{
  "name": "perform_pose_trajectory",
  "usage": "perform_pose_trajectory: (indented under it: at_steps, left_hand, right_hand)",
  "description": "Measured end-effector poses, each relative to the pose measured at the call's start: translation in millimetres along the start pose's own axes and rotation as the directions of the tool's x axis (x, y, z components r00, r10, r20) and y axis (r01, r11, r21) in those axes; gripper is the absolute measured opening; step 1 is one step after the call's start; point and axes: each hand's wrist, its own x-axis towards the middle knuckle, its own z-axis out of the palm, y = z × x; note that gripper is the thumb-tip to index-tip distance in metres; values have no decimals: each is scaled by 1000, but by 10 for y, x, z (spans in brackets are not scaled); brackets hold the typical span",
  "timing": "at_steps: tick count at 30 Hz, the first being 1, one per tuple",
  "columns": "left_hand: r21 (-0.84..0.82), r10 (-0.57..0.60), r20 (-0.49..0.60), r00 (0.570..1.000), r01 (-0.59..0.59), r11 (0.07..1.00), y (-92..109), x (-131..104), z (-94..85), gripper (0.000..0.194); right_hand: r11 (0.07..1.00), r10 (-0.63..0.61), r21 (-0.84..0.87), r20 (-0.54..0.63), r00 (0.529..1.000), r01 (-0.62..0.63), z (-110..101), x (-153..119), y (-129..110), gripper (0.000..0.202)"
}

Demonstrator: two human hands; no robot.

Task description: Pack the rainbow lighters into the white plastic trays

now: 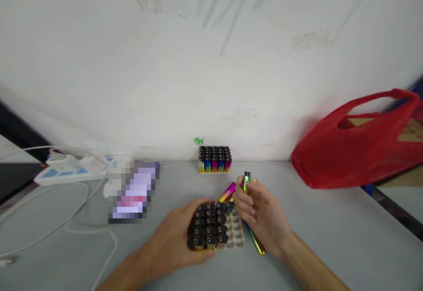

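My left hand [180, 233] is wrapped round the left side of a group of black-topped lighters [210, 220] standing in a pale tray [238, 238]. Pockets without lighters show on the tray's right side. Between the fingers of my right hand [261, 211], just right of the tray, a shiny green-gold lighter [246, 182] is held upright. Beside and partly behind that hand lie loose metallic lighters, one pink and yellow [228, 192] and one green-gold [257, 241].
A full block of colourful lighters [214, 160] stands by the wall. On the left are a phone [135, 192], a white power strip [74, 172] and loose white cables [89, 228]. A red bag [350, 150] stands at the right.
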Motion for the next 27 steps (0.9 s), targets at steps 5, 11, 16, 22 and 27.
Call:
perform_pose_trajectory:
  at_steps: [5,11,16,22,27]
  left_hand:
    - [-8,-19,15,1000,19,1000,22,8,-7,82]
    - [-17,-12,8,1000,12,1000,21,2,-1,83]
    - [3,-28,14,1000,28,1000,43,2,-7,83]
    - [-21,-32,12,999,32,999,56,4,-5,81]
    - [-30,-30,23,999,30,999,75,6,-16,80]
  right_hand:
    - [998,43,-38,48,998,-41,4,29,11,58]
    - [991,97,-104,68,993,-89,-81,74,70,68]
    - [981,24,-191,-24,999,-29,-65,59,118,61]
    - [941,-94,-330,-31,995,78,11,7,133,57]
    - [955,-19,-296,45,999,32,21,6,95,69]
